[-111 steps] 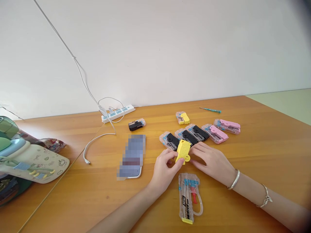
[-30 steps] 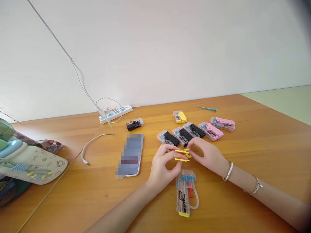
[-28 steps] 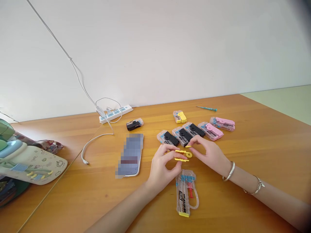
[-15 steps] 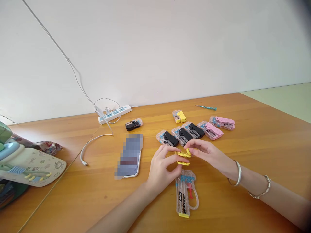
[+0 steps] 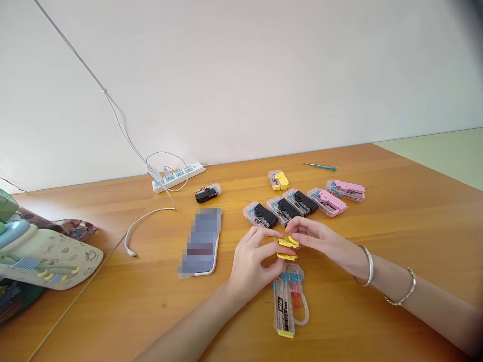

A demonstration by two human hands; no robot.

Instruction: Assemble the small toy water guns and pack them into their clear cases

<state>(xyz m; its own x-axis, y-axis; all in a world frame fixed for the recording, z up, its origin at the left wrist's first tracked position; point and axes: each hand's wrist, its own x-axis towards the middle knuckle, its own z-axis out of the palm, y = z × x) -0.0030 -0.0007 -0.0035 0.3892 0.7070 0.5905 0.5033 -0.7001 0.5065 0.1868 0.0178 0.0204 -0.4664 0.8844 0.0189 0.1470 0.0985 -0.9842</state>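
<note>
My left hand (image 5: 249,264) has its thumb and fingers closed on a yellow plastic casing (image 5: 287,257), which sits above the table with a gap between its upper and lower parts. At its upper edge is a small rounded yellow piece (image 5: 293,241), pinched by the thumb and fingertips of my right hand (image 5: 330,246). The piece touches the casing; whether it is fixed there I cannot tell. Just below my hands lies a clear mini water gun (image 5: 284,306) with a red trigger, blue inner parts and a yellow end, its grip loop to the right.
Beyond my hands lie black water guns (image 5: 284,210), pink ones (image 5: 327,202) and a yellow one (image 5: 278,180). Another black one (image 5: 208,192) is farther left. A screwdriver (image 5: 320,166), phone (image 5: 204,241), power strip (image 5: 179,177), white cable (image 5: 130,236) and patterned bottle (image 5: 53,259) surround them.
The small rounded yellow piece has tipped from upright to lying flatter against the casing. My right fingers have shifted slightly with it, and the casing has moved a little right and down.
</note>
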